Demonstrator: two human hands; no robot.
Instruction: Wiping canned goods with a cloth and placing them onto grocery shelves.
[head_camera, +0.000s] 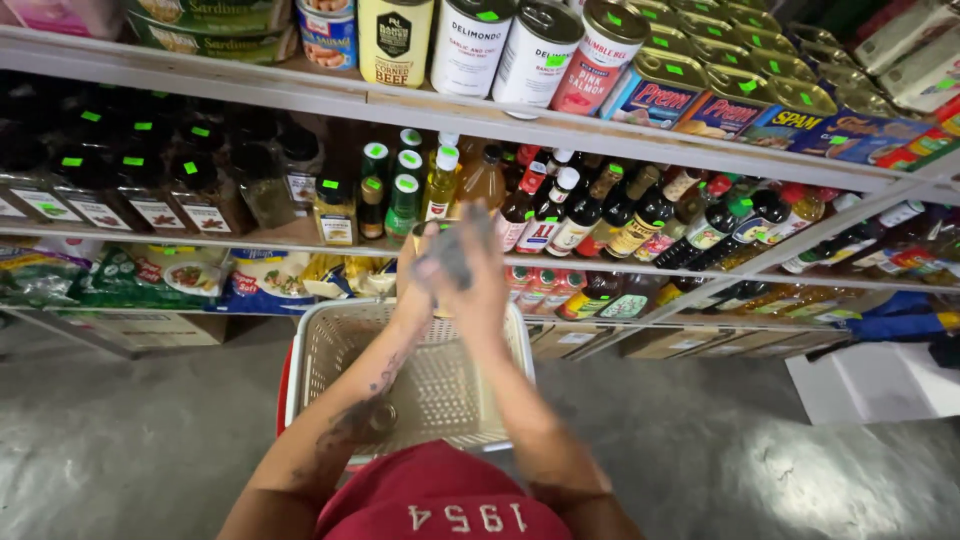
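Head view: left hand (425, 275) and right hand (478, 270) press together around a blurred small jar (447, 250), likely rigid, light, above the basket (330, 330).

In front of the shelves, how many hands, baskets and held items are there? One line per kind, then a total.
Hands: 2, left hand, right hand
White basket: 1
Dark item between the hands, blurred: 1
Total: 4
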